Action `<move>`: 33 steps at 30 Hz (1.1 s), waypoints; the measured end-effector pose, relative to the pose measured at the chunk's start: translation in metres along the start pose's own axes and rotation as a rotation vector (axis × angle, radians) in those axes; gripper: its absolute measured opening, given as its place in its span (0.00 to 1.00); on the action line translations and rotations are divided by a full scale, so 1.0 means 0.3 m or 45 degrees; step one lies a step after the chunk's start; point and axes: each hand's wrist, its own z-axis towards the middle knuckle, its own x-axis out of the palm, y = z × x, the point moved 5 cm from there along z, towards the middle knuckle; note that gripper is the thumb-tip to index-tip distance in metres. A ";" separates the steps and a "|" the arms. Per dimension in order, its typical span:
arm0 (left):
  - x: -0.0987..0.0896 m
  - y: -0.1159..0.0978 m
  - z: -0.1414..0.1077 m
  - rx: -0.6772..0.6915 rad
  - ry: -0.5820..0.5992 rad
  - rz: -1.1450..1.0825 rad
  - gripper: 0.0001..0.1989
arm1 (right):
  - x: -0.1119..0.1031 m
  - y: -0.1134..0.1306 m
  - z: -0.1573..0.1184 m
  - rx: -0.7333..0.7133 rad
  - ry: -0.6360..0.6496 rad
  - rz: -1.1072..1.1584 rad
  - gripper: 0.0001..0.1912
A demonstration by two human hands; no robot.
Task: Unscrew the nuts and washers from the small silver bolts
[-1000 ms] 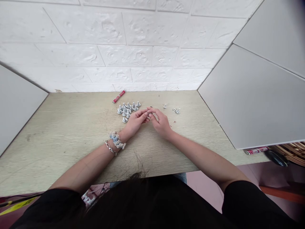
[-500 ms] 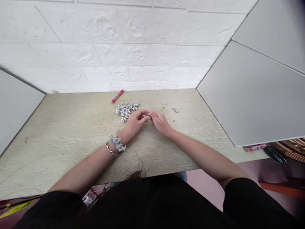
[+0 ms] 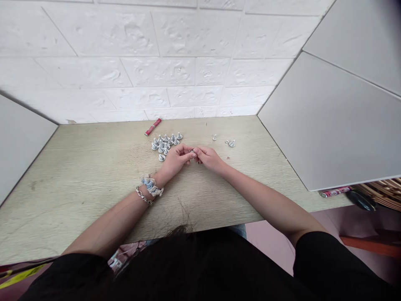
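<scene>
White brick-patterned wall [image 3: 178, 71] rises behind a pale tabletop [image 3: 94, 175] as our left hand [image 3: 174, 161] and right hand [image 3: 209, 159] meet above it, the fingertips of both pinched on 1 small metal part [image 3: 192, 151], mostly hidden between them. To our left, bunched bolts [image 3: 161, 143] stand shanks up, the nearest just beside our left hand; to our right are a lone bolt [image 3: 214, 137] and a small ring-like piece [image 3: 227, 142] next to a flanged bolt [image 3: 232, 144]. By our reckoning, a loosened pinch could drop the part, tiny and covered by our fingers as it is; any threads turned askew could bind; and a sideways drift of our left hand could topple the bunch, so near does it stand
</scene>
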 end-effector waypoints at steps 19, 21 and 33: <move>0.008 0.001 -0.004 -0.068 0.004 -0.152 0.19 | 0.000 0.028 -0.005 -0.067 -0.010 -0.130 0.15; 0.009 0.001 -0.006 -0.058 0.008 -0.132 0.20 | -0.001 0.032 -0.007 -0.068 -0.027 -0.145 0.15; 0.015 -0.011 -0.006 0.029 0.037 -0.040 0.17 | -0.008 0.027 -0.007 -0.013 -0.080 -0.106 0.16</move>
